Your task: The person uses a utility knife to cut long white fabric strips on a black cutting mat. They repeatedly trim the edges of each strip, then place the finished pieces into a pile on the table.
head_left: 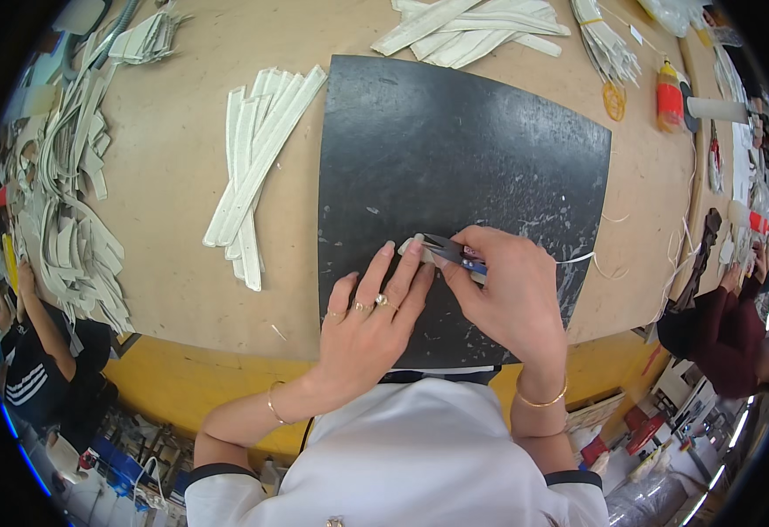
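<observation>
My left hand (371, 312) lies on the black mat (454, 132), its fingertips pressing on a small white strip piece (412, 249) between index finger and thumb. Most of that piece is hidden under the fingers. Closed around a pair of small thread snips (454, 252) with dark blades and a blue part, my right hand (512, 281) works just to the right. The snips' tips point left and meet the white piece. A thin white cord (577, 257) runs out on the mat's right side.
Left of the mat lies a stack of white strips (257, 167); more strips (472, 31) lie beyond it. A heap of pale strips (72, 228) covers the table's left end. A red bottle with a yellow cap (669, 98) stands right. Other people work at both sides.
</observation>
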The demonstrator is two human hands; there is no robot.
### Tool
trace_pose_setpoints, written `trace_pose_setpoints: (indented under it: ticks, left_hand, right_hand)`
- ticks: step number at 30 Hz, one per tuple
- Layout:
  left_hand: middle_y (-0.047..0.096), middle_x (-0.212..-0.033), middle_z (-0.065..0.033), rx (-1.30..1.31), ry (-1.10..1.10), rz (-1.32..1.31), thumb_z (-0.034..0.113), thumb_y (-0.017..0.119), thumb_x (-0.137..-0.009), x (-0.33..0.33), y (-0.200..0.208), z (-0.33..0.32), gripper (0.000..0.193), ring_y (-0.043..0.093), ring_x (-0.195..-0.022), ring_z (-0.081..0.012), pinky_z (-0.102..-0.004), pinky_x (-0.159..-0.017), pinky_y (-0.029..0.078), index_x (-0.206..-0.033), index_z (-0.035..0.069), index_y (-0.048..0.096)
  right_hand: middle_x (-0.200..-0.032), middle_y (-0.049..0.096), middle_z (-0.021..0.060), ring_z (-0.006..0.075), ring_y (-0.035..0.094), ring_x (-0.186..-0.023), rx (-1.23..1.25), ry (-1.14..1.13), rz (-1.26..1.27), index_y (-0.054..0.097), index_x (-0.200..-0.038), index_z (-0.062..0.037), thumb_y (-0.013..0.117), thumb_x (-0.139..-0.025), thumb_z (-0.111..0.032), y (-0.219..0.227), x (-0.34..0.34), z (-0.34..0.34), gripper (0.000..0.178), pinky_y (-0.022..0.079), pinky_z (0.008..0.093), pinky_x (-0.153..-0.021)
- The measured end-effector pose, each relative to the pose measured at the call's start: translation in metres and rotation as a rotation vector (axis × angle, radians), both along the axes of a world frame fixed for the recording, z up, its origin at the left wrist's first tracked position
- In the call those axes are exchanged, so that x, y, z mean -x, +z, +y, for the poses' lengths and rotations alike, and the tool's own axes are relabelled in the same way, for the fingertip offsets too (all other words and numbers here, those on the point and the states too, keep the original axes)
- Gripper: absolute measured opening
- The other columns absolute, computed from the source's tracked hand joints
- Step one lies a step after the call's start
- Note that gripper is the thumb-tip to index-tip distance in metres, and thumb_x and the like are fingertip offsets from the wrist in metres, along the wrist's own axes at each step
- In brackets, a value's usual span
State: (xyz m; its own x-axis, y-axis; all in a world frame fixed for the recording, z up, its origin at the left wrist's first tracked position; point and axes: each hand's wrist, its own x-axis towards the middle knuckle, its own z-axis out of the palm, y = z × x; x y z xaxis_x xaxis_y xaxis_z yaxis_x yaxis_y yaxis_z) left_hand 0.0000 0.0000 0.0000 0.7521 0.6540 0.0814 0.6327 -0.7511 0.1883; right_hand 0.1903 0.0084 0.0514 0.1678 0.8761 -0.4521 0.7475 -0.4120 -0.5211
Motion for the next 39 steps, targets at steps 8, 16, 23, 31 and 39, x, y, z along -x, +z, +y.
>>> trace_pose_setpoints:
  ticks: [8,16,23,31,39]
  left_hand:
    - [0.050,-0.150,-0.0061,0.163,-0.006,-0.017,0.025,0.067,-0.089,0.002,0.003,0.005,0.039,0.043,-0.139,-0.0263,-0.0388,-0.100,0.036,-0.128,0.017,0.064]
    - [0.048,-0.151,-0.0056,0.109,0.058,-0.006,0.018,0.070,-0.084,-0.006,0.006,0.000,0.046,0.047,-0.128,-0.0260,-0.0396,-0.105,0.030,-0.129,0.013,0.062]
    - [0.047,-0.152,-0.0066,0.086,0.070,0.022,0.015,0.068,-0.085,-0.009,0.006,-0.004,0.056,0.046,-0.121,-0.0263,-0.0418,-0.110,0.025,-0.139,0.006,0.054]
    - [0.049,-0.150,-0.0056,0.038,0.183,0.080,0.022,0.064,-0.087,-0.025,0.005,-0.014,0.060,0.047,-0.122,-0.0258,-0.0432,-0.108,0.027,-0.144,0.007,0.051]
    - [0.046,-0.152,-0.0070,0.036,0.229,0.137,0.027,0.065,-0.089,-0.034,0.008,-0.018,0.058,0.046,-0.126,-0.0284,-0.0432,-0.105,0.026,-0.143,0.010,0.054]
  right_hand:
    - [-0.081,0.070,0.0125,0.0294,0.068,-0.069,-0.030,-0.022,0.026,0.070,-0.094,-0.0023,0.069,-0.087,-0.021,0.006,0.011,0.001,0.020,0.050,0.0371,-0.062]
    - [-0.074,0.067,0.0137,0.0321,0.066,-0.067,0.015,-0.069,-0.018,0.070,-0.091,-0.0017,0.069,-0.088,-0.021,0.010,-0.013,-0.014,0.019,0.049,0.0385,-0.061]
    - [-0.065,0.060,0.0147,0.0304,0.058,-0.056,0.071,-0.257,-0.008,0.068,-0.087,-0.0002,0.070,-0.090,-0.019,0.017,-0.045,-0.052,0.019,0.043,0.0377,-0.056]
    - [-0.060,0.043,0.0033,0.0107,0.036,-0.056,0.063,-0.360,0.034,0.062,-0.086,0.0022,0.067,-0.095,-0.016,0.007,-0.058,-0.072,0.021,0.031,0.0304,-0.051]
    - [-0.070,0.060,0.0160,0.0314,0.057,-0.061,0.050,-0.347,-0.005,0.066,-0.090,0.0021,0.070,-0.090,-0.019,0.004,-0.058,-0.074,0.022,0.044,0.0385,-0.059]
